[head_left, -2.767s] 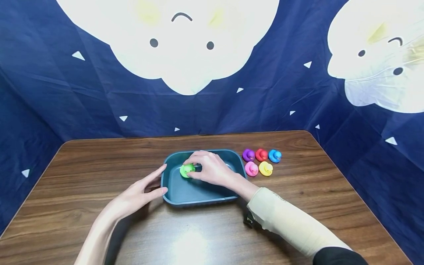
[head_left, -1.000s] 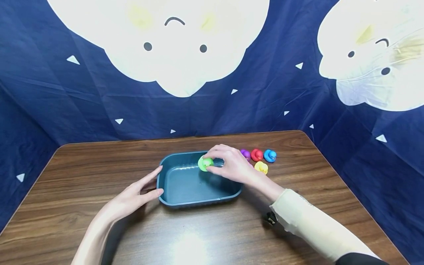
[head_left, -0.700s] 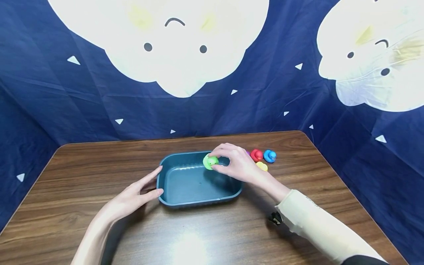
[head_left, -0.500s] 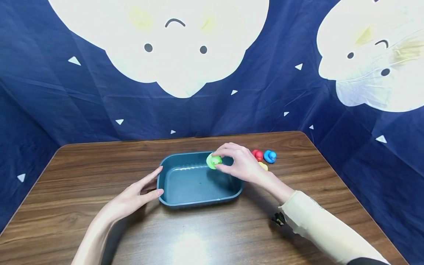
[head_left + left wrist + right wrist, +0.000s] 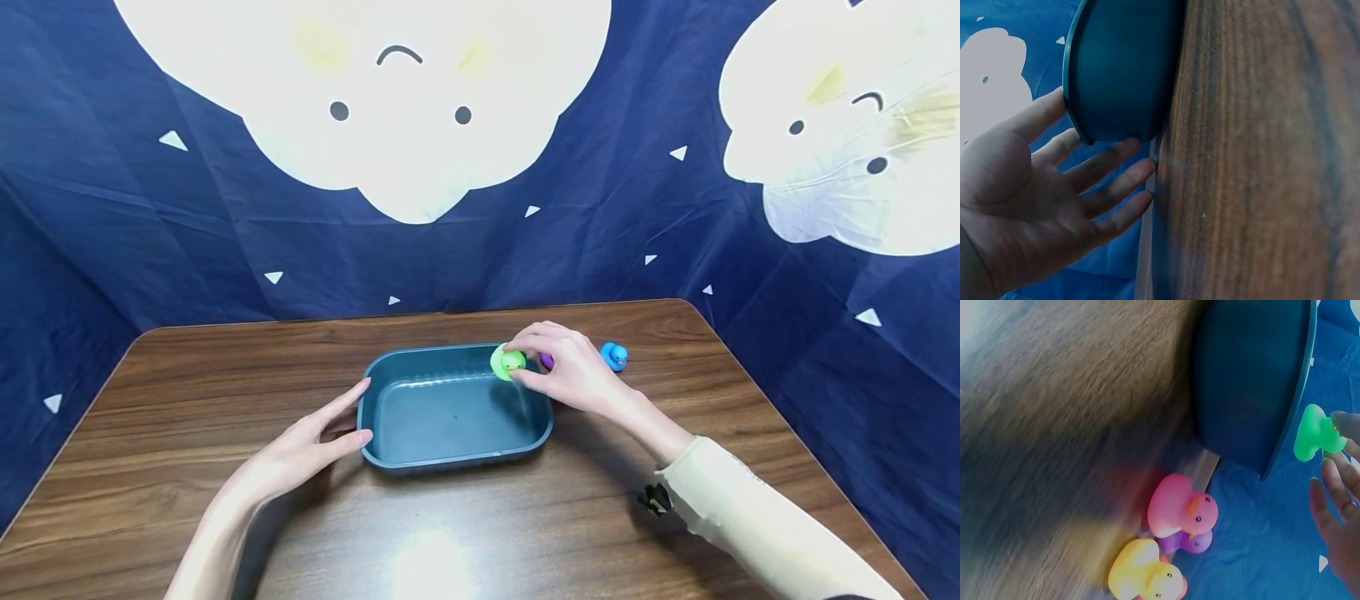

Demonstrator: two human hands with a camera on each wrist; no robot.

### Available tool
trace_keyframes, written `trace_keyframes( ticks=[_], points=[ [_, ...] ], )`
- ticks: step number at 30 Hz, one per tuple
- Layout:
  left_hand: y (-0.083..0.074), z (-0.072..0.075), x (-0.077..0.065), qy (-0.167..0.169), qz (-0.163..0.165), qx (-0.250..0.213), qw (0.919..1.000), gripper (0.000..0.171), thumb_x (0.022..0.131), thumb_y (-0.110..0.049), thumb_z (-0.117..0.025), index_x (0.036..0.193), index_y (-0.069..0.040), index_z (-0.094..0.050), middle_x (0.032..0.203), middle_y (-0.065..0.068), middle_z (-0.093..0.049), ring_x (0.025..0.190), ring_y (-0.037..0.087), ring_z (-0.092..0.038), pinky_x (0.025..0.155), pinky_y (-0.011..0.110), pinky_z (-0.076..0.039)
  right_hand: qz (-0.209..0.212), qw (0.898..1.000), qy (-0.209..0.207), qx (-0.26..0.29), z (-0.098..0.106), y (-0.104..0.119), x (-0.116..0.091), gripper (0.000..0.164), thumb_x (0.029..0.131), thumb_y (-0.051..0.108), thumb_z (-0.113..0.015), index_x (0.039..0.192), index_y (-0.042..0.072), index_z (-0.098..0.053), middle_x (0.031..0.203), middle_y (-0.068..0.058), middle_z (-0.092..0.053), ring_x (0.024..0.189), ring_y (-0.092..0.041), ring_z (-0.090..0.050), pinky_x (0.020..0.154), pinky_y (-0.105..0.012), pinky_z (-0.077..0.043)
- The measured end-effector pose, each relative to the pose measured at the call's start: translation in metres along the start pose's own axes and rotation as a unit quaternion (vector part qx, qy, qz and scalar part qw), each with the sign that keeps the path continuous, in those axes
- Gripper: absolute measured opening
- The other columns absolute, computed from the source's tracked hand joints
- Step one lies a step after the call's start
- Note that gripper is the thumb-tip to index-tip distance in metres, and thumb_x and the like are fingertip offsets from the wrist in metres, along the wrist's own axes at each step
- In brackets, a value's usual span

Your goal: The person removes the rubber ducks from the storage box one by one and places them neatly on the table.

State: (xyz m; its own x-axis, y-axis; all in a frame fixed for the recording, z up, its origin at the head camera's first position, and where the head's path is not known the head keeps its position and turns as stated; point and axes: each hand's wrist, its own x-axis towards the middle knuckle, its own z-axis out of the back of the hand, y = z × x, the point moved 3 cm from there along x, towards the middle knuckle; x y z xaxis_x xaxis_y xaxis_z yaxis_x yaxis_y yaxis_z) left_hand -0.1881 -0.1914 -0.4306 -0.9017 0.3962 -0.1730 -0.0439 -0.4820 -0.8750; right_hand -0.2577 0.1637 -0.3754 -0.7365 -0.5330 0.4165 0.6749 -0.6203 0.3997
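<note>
A teal plastic tub [image 5: 453, 421] stands in the middle of the wooden table. My left hand [image 5: 296, 454] lies against its left end, fingers spread and fairly straight, index fingertip and thumb touching the rim; the left wrist view shows that hand [image 5: 1041, 194] beside the tub's wall [image 5: 1122, 75]. Between thumb and fingers, my right hand [image 5: 566, 367] pinches a green rubber duck [image 5: 504, 362] over the tub's back right corner. In the right wrist view the green duck [image 5: 1313, 434] is above the rim.
Right of the tub are a purple duck [image 5: 547, 361] and a blue duck [image 5: 613, 357]. The right wrist view shows a pink duck [image 5: 1172, 506] and a yellow duck [image 5: 1138, 569], with red showing behind the yellow one. A blue cloth hangs behind the table.
My right hand has lifted the green duck from the tub's floor and moved it right toward the back right corner. The left hand has kept its place at the rim.
</note>
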Motion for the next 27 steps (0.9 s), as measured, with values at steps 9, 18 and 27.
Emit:
trace_keyframes(
  ticks=[9, 18, 27],
  points=[
    [0.001, 0.001, -0.001, -0.001, 0.004, 0.004, 1.0, 0.077, 0.103, -0.038, -0.062, 0.166, -0.027, -0.019, 0.161, 0.02, -0.043, 0.147, 0.037, -0.046, 0.104, 0.022, -0.045, 0.019, 1.0, -0.022, -0.005, 0.011, -0.008, -0.007, 0.028, 0.083, 0.017, -0.087, 0.109, 0.014, -0.08, 0.107, 0.001, -0.076, 0.094, -0.014, -0.065, 0.08, -0.035, -0.056],
    [0.003, -0.001, 0.0, 0.009, 0.007, 0.002, 0.9999, 0.077, 0.104, -0.039, -0.061, 0.166, -0.028, -0.017, 0.166, 0.018, -0.035, 0.15, 0.038, -0.042, 0.11, 0.042, -0.045, 0.01, 0.999, -0.035, -0.028, 0.021, -0.018, -0.02, 0.029, 0.08, 0.018, -0.089, 0.107, 0.016, -0.08, 0.107, 0.003, -0.076, 0.097, -0.015, -0.067, 0.079, -0.032, -0.054],
    [0.003, 0.0, 0.0, 0.011, 0.003, -0.011, 0.9999, 0.079, 0.103, -0.039, -0.062, 0.166, -0.027, -0.017, 0.165, 0.019, -0.037, 0.15, 0.038, -0.042, 0.101, 0.016, -0.045, -0.004, 0.998, -0.052, -0.038, 0.031, -0.027, -0.032, 0.03, 0.078, 0.015, -0.09, 0.106, 0.015, -0.079, 0.106, 0.003, -0.076, 0.092, -0.013, -0.066, 0.079, -0.033, -0.055]
  ],
)
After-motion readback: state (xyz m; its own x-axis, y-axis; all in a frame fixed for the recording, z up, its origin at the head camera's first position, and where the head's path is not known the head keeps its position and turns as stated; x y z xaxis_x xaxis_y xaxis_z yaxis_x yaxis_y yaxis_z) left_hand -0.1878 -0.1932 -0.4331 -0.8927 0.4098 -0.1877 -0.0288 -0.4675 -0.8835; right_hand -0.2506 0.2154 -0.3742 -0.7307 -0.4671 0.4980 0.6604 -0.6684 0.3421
